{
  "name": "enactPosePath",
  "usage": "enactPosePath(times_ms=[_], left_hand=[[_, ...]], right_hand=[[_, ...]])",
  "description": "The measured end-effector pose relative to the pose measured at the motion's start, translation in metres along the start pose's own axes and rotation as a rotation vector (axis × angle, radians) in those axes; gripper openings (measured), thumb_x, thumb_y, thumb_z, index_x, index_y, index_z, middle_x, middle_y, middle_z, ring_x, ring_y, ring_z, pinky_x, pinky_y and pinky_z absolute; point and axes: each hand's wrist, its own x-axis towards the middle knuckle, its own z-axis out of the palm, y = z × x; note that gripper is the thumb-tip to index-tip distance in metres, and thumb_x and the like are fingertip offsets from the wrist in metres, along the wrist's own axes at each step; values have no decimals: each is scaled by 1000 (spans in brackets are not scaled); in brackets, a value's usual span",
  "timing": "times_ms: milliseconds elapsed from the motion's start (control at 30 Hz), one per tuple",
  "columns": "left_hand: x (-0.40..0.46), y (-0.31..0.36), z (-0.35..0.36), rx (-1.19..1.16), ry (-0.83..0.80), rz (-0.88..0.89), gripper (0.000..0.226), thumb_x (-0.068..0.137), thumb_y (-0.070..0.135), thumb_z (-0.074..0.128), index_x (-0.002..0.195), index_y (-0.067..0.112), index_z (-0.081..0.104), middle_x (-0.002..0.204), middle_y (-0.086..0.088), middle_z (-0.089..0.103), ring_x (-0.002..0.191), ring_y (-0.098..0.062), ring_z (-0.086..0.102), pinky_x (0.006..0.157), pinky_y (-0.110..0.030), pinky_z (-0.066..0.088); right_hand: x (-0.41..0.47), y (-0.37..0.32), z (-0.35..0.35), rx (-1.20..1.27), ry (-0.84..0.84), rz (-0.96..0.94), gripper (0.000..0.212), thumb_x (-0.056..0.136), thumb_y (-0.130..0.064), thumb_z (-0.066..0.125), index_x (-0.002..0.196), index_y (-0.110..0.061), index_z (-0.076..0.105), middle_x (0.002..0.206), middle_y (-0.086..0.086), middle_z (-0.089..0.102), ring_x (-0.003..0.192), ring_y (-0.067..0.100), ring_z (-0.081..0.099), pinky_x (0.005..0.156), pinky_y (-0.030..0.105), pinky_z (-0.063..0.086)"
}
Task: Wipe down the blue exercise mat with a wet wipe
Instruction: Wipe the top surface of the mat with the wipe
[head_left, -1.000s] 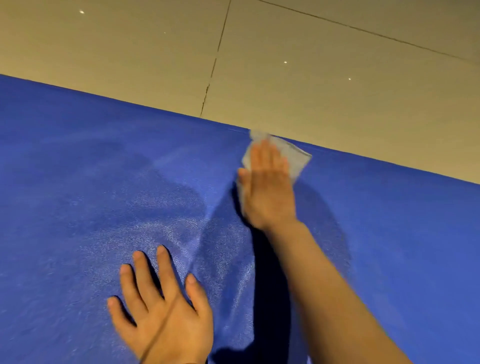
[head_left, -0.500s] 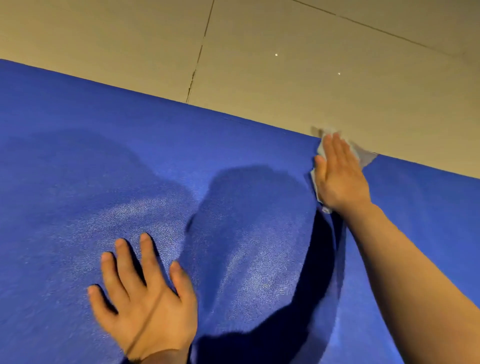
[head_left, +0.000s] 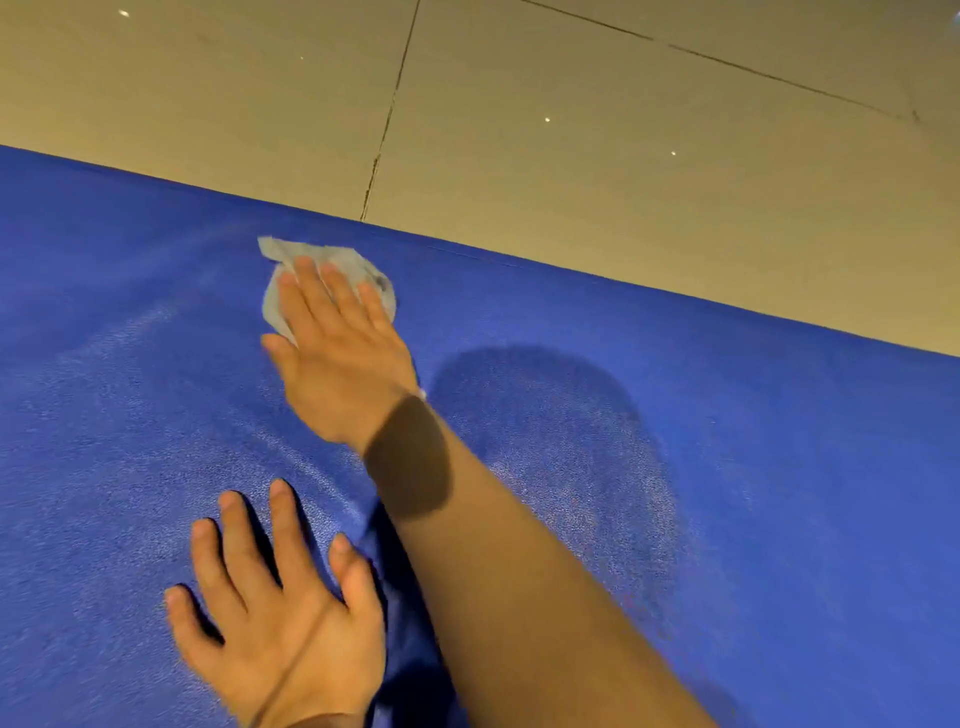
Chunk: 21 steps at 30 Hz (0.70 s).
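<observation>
right hand (head_left: 340, 358) lies flat on the wet wipe (head_left: 332, 270), fingers straight, pressing it onto the blue exercise mat (head_left: 753, 441); nothing gripped, just palm and fingers bearing down. wipe bunched under the fingertips, part showing past them, just short of the mat's far edge and left of the floor tile seam (head_left: 387, 119).

change: half a second ago this hand and wipe were further right along the far edge, with the wipe's tip over onto the floor (head_left: 623, 156). now it has swept back leftward and sits fully on the mat. reads as a return stroke along the far strip.

left hand (head_left: 275, 613) flat on the mat near its near edge, fingers spread and straight, holding nothing; it has stayed planted as a brace, though slightly blurred.

meaning for task: far-edge strip is getting repeat passes. faint paler sheen across the mat's middle could be damp streaks, cannot confirm. judged mid-task; areas further left and right not shown as done.

containers: none in view, no wipe packet visible.
</observation>
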Motion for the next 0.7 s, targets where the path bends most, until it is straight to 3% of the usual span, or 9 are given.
enactPosePath(times_ms=[67, 133, 267, 333, 400, 467, 533, 633, 700], left_hand=[[0, 0, 0, -9, -1, -1, 51, 99, 34, 39, 145, 13, 46, 151, -18, 42, 139, -38, 37, 111, -57, 23], [0, 0, 0, -7, -5, -7, 52, 99, 35, 38, 145, 13, 46, 151, -17, 41, 140, -37, 37, 112, -57, 22], [-1, 3, -1, -3, -5, -16, 52, 99, 36, 37, 145, 13, 47, 151, -17, 42, 139, -37, 38, 112, -57, 22], [-1, 3, -2, -4, -14, -18, 53, 99, 36, 37, 145, 13, 47, 152, -17, 41, 139, -38, 38, 113, -57, 21], [0, 3, -2, -4, -18, -18, 53, 99, 36, 37, 145, 13, 46, 152, -17, 41, 139, -38, 37, 113, -57, 21], [0, 3, -2, 0, -22, -26, 53, 99, 36, 38, 145, 13, 46, 151, -18, 41, 140, -38, 37, 113, -57, 21], [0, 2, -1, 1, -22, -19, 52, 99, 36, 39, 145, 13, 46, 151, -17, 41, 140, -38, 37, 113, -57, 20], [-1, 1, 0, 23, -12, -6, 52, 99, 35, 39, 145, 13, 46, 151, -17, 42, 139, -37, 38, 113, -57, 21], [-1, 2, 0, 35, 0, -5, 52, 99, 35, 38, 145, 13, 46, 151, -17, 42, 139, -37, 38, 112, -57, 22]], right_hand=[[-16, 43, -6, 71, 132, 12, 55, 103, -34, 32, 148, -3, 38, 156, 17, 32, 147, 30, 24, 120, 50, 15], [-49, 109, -15, -48, 222, 210, 54, 97, -29, 29, 131, 1, 58, 142, 23, 49, 136, 38, 42, 116, 52, 26], [-139, 230, -49, -77, 187, 708, 66, 98, -34, 10, 151, 4, 23, 157, 24, 23, 147, 34, 19, 121, 44, 8], [-157, 257, -54, -34, 165, 878, 65, 102, -35, 11, 153, 5, 9, 161, 23, 9, 150, 32, 7, 122, 42, 3], [-146, 258, -47, -50, 143, 977, 63, 104, -34, 5, 151, 8, 7, 160, 27, 5, 149, 36, 4, 121, 43, 0], [-122, 234, -37, -94, 200, 860, 68, 102, -25, -4, 142, 20, 26, 149, 42, 22, 140, 53, 21, 117, 57, 11], [-89, 181, -24, -228, 232, 548, 65, 89, -12, 7, 125, 24, 47, 134, 47, 39, 124, 63, 38, 108, 68, 27], [-49, 69, -14, -15, 172, 168, 64, 89, -21, 16, 133, 10, 51, 141, 32, 45, 131, 50, 40, 112, 58, 27], [-41, 32, -10, 126, 119, 26, 61, 95, -35, 25, 138, -2, 52, 145, 18, 48, 136, 39, 41, 113, 54, 29]])
